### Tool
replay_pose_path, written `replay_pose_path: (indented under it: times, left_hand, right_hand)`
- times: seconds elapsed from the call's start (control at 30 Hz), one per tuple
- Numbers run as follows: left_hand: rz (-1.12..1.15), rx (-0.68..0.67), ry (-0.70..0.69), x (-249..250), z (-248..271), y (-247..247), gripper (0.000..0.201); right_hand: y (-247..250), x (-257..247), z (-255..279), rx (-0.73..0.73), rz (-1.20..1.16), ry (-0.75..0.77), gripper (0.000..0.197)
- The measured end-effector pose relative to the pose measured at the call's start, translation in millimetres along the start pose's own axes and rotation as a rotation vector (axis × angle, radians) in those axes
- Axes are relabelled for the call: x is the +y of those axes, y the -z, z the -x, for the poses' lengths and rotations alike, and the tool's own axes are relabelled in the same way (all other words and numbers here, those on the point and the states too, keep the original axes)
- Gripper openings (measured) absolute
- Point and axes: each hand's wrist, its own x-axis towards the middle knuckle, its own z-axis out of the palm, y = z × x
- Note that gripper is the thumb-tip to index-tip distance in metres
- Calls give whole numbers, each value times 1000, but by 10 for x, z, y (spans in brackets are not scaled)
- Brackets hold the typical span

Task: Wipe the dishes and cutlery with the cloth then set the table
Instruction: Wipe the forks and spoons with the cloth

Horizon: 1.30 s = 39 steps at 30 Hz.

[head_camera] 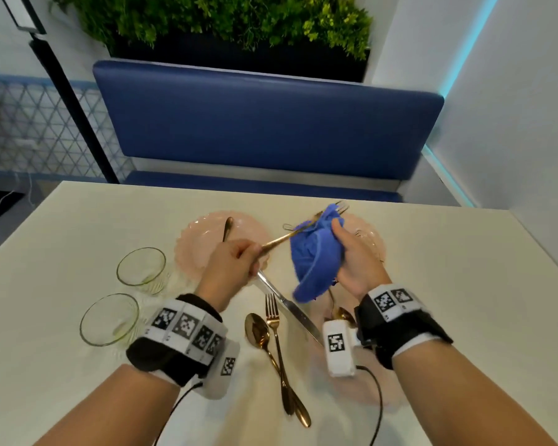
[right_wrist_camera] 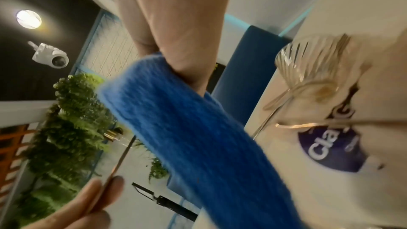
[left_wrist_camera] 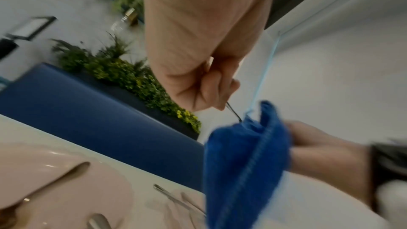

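Above the tabletop, left hand pinches a fork handle; right hand clasps the cloth around its neck.

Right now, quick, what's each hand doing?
Left hand: holding the gold fork by its handle.
Right hand: holding the blue cloth around the fork.

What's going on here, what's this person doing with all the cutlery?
They are wiping cutlery. The left hand holds a gold fork by its handle while the right hand wraps a blue cloth around it, tines poking out. On the table wait a knife, another fork, a spoon, pink plates and two glass bowls.
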Motion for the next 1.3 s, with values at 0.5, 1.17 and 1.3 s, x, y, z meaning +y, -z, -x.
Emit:
replay_pose_path:
  times: [0.5,1.17,1.3]
  left_hand:
    - [132,-4,69,-25,67,-325,26]
    - [680,425,291,-219,-245,288,26]
    - [434,367,307,-493,-146,600,19]
  right_hand:
    - [-604,104,5,-83,172,80,17]
    - [-507,634,154,-485,815,37,18]
    - [-197,402,170,-294,433,-171,26]
